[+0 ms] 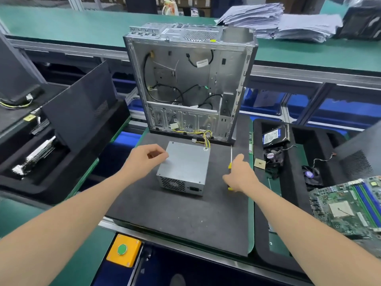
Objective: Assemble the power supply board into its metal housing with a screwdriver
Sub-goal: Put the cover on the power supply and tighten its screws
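A grey metal power supply box [185,168] lies on the black foam mat [175,219], its fan grille and socket facing me and its yellow and black wires running back toward the case. Behind it an open metal computer case [189,79] stands upright with loose cables inside. My left hand [144,159] hovers at the box's top left edge with fingers curled and nothing in them. My right hand [240,174] lies over a yellow-handled screwdriver [231,155] on the mat right of the box; its shaft points away from me. Whether the fingers close round the handle is hidden.
A hard drive [272,135], fans [272,159] and a motherboard [350,207] lie in the black tray to the right. A dark side panel [82,112] leans in the left tray. A yellow button box [123,252] sits at the near edge. Paper stacks [278,21] lie on the far bench.
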A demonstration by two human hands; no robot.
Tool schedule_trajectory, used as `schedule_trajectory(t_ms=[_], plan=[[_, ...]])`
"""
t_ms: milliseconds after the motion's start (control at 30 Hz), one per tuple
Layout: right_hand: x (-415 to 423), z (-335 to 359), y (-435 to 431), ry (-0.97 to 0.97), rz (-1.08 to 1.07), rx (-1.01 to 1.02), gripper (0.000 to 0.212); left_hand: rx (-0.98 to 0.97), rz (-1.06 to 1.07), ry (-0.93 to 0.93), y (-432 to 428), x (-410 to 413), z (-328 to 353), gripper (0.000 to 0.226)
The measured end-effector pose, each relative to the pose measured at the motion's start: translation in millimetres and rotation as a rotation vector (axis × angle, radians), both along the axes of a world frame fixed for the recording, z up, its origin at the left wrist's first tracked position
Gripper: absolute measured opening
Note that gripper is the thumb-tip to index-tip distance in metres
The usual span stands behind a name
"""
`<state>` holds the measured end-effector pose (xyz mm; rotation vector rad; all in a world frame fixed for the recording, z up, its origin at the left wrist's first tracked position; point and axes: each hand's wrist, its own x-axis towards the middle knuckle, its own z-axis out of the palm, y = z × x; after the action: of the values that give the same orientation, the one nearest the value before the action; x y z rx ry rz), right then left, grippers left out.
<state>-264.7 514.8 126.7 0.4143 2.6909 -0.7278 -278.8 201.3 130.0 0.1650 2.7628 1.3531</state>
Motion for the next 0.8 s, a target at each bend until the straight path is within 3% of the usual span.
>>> schedule_trajectory(t_ms=[67, 133, 267, 433, 800], plan=[[0, 8, -6, 0.212, 0.06, 0.015, 0.029, -0.014, -0.029, 0.031, -6, -1, -6, 0.01], [-1, 22, -17, 0.371, 0.153, -0.105, 0.026, 0.002, -0.05, 0.05, -11, -1, -13, 0.007], [-3, 54, -45, 0.405, 0.288, -0.414, 0.022, 0.108, -0.032, 0.034, -14, 3, -26, 0.004], [-3, 68, -70, 0.448, 0.137, -0.772, 0.015, 0.166, -0.008, 0.037, -15, 7, -34, 0.01], [0, 67, -93, 0.531, 0.193, -0.71, 0.01, 0.239, -0.016, 0.092, -17, 11, -47, 0.021]])
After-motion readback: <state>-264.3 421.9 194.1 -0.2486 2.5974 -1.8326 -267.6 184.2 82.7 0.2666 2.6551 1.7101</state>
